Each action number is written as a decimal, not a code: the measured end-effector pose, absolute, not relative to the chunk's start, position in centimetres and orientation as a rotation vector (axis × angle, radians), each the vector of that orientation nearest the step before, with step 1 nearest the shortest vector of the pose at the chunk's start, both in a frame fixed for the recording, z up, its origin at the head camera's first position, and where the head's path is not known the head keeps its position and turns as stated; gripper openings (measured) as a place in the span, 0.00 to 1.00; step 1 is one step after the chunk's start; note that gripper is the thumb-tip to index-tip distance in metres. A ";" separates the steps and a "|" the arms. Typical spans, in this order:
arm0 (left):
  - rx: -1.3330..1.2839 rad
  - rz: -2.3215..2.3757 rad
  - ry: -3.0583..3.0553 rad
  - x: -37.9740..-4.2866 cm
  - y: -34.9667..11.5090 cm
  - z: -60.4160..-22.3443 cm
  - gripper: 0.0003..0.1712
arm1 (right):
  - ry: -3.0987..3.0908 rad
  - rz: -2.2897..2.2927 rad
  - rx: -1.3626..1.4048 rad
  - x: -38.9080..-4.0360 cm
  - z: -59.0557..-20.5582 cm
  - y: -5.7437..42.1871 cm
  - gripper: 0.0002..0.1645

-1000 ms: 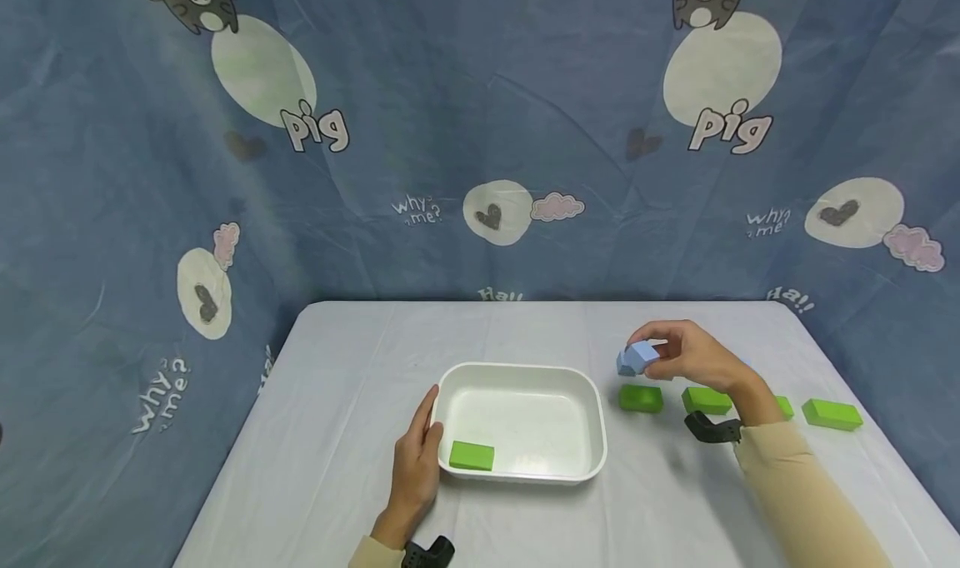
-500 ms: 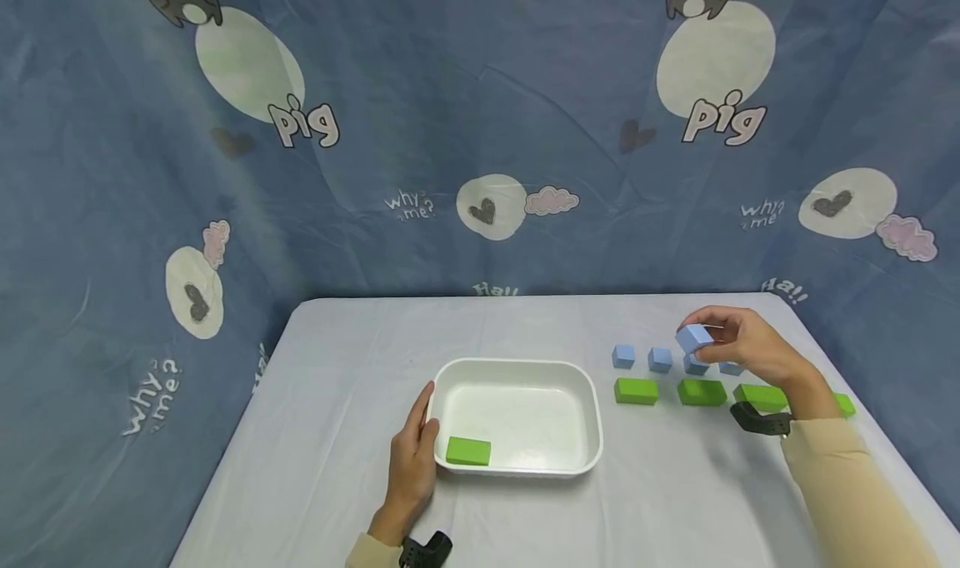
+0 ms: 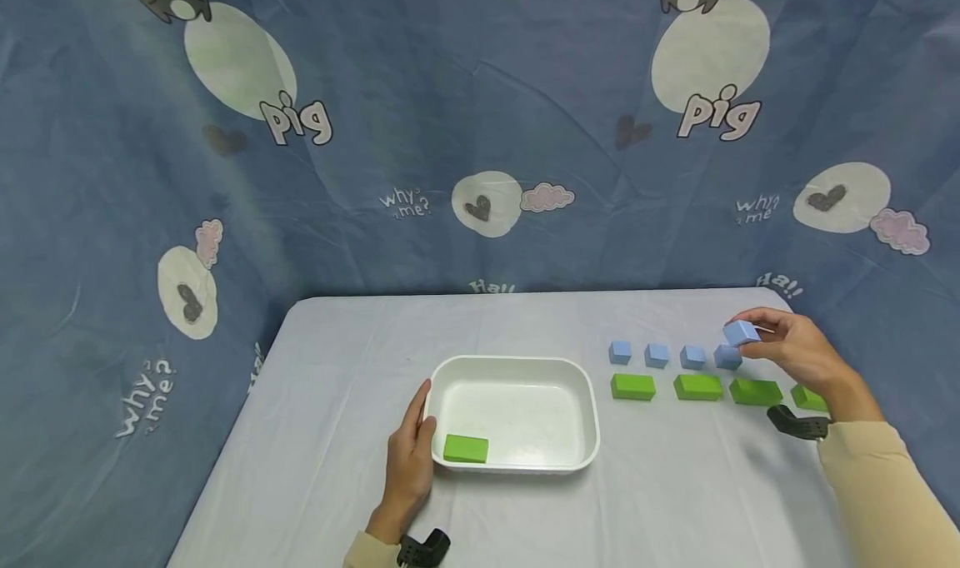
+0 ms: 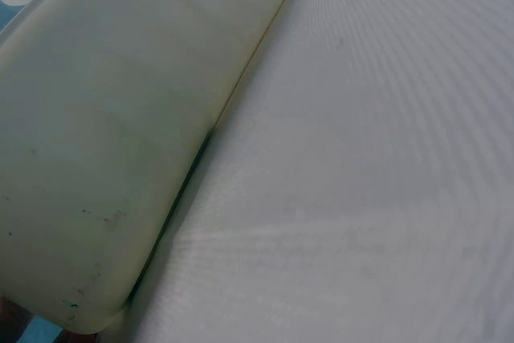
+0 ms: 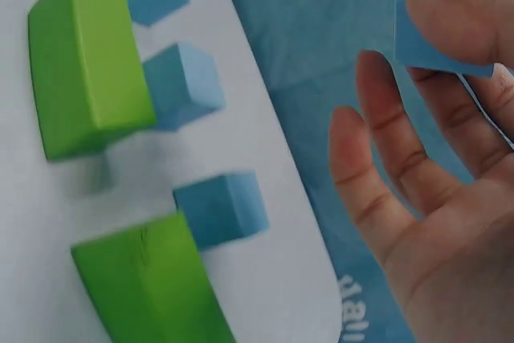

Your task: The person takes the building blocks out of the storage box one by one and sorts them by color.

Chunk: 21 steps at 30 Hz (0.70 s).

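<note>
My right hand pinches a light blue cube between thumb and fingertips, raised over the right end of a row of blue cubes. In the right wrist view the thumb covers part of the held cube, and two lower fingers stay off it. My left hand lies along the left side of a white tray, its fingers extended against the wall. One green block lies in the tray's near left corner. The left wrist view shows the tray's outer wall.
Several blue cubes stand in a row right of the tray. In front of them runs a row of green blocks, the rightmost partly behind my right wrist. A blue patterned curtain hangs behind the white-covered table.
My right hand has moved right along the row with a blue cube in its grip, uncovering the cubes left behind it. The left hand and tray stay together; the head view shifts slightly.
</note>
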State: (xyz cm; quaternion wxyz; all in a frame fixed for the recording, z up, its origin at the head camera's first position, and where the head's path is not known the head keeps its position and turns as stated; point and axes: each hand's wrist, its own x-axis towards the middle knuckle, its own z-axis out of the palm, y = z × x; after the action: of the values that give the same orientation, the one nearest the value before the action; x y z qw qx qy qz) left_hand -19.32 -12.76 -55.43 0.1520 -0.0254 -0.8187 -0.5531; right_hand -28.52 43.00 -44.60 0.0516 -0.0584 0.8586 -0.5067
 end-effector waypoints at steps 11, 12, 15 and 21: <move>-0.090 -1.605 -2.325 -19.3 -12.7 -55.8 0.30 | 2.715 -1.330 0.078 -28.2 -44.9 45.9 0.31; -0.089 -1.606 -2.327 -19.3 -12.7 -55.8 0.30 | 2.719 -1.291 0.100 -28.2 -44.9 46.1 0.33; -0.090 -1.601 -2.337 -19.4 -12.7 -55.7 0.30 | 2.718 -1.214 0.143 -28.1 -45.0 46.8 0.35; -0.097 -1.567 -2.345 -19.5 -12.8 -55.6 0.30 | 2.735 -1.104 0.137 -28.1 -45.8 47.6 0.33</move>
State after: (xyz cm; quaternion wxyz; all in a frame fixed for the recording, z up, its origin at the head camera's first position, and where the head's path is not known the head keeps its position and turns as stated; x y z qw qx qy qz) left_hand -19.49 -12.81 -55.61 0.1592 -0.0339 -0.8204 -0.5482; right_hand -28.09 47.59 -45.79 0.0946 0.0460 0.9222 -0.3722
